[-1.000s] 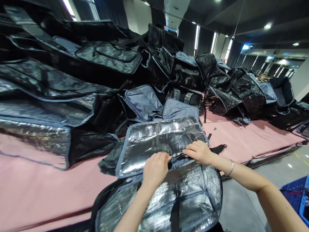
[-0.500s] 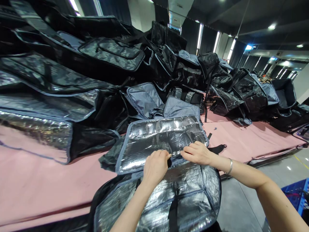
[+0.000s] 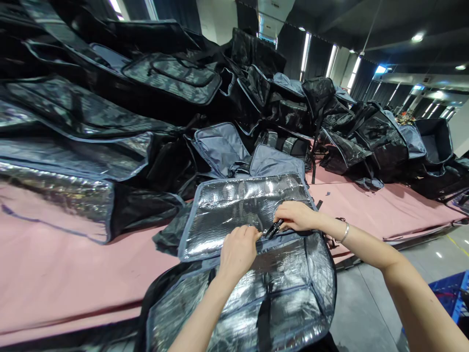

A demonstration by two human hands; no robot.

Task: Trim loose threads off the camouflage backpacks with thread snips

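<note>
In front of me lies an open insulated bag point(image 3: 278, 274) with a crinkled silver lining and a black outer edge. Its silver-lined lid point(image 3: 227, 210), bound in grey-blue trim, is folded back away from me. My left hand point(image 3: 240, 249) is closed at the lid's near edge, thumb and finger pinched on the trim. Just right of it, my right hand point(image 3: 296, 216) grips a narrow black piece point(image 3: 274, 229), perhaps a strap end or buckle; its exact kind is unclear. That piece slants down towards my left fingertips.
A tall heap of black camouflage bags point(image 3: 176, 78) fills the back and left, several gaping open. Pink padding point(image 3: 139, 264) covers the table beneath. More bags point(image 3: 381, 132) pile up at the right. A blue crate point(image 3: 449, 293) stands on the floor at the lower right.
My right hand has moved slightly up and left, and the black piece now shows in its fingers. A black strap that lay right of the lid no longer shows there. My left hand stays at the edge.
</note>
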